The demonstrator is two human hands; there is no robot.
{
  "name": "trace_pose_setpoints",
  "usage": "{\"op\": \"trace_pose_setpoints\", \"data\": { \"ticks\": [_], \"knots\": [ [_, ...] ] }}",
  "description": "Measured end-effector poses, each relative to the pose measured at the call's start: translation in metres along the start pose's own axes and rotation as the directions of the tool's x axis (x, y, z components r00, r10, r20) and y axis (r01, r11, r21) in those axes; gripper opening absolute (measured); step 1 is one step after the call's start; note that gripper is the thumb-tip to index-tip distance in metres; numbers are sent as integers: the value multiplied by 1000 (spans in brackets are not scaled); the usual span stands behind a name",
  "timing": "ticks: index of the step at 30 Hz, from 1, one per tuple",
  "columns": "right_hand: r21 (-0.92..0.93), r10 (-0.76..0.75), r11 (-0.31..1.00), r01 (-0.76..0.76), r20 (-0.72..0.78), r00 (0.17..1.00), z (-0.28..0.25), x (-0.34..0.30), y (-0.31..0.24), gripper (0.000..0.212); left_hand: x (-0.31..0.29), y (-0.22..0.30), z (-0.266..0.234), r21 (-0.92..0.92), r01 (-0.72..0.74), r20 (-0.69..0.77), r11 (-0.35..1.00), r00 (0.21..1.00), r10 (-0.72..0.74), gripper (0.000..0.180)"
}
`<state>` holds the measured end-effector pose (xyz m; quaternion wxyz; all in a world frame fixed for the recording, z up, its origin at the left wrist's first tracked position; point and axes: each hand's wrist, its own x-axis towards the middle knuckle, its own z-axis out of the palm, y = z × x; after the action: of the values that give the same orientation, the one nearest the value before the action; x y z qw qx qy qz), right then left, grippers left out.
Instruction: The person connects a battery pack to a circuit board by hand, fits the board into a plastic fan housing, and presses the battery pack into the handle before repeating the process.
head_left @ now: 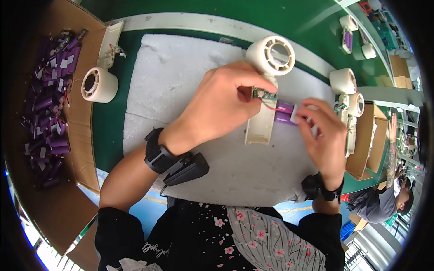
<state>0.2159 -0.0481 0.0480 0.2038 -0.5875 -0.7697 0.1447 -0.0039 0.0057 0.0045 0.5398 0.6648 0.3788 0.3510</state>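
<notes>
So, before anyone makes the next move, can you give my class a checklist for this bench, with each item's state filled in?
1. Left hand holding the white fan: ok, thumb and fingers close around its green circuit board.
2. Purple cells lying inside the open handle: not ok, they are beside it.
3. Red wire soundly joined at both ends: cannot tell, the ends are too small to judge.
4. Right hand gripping the cells: cannot tell, its fingers are blurred at their white end.
5. Foam pad under the work: ok.
</notes>
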Motion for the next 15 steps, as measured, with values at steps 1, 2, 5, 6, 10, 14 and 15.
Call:
{"op": "trace_pose_setpoints", "data": {
  "ticks": [1,2,5,6,10,14,15],
  "knots": [
    [-15,-120,993,120,-36,992,2,-2,4,17,-1,0,0,9,-9,-6,1000,1000,9,32],
    [-34,-240,971,238,-68,968,3,-4,6,16,-2,0,1,18,-19,-13,1000,1000,19,32],
    [-29,-200,980,198,-58,978,10,-9,4,12,-4,-4,4,36,-42,-23,998,999,42,32],
    [-16,-174,985,173,-53,983,10,-9,2,11,-4,-4,4,52,-48,-25,998,998,49,32],
    [-131,-210,970,204,-30,977,7,-7,-3,10,-2,-4,5,63,-68,-41,996,997,71,31],
    [-221,-219,953,206,-33,975,13,-7,-11,9,0,-7,10,43,-122,-105,992,987,126,28],
    [-225,-224,951,211,-35,974,14,-7,-12,9,0,-8,11,35,-146,-133,989,980,149,27]
  ]
}}
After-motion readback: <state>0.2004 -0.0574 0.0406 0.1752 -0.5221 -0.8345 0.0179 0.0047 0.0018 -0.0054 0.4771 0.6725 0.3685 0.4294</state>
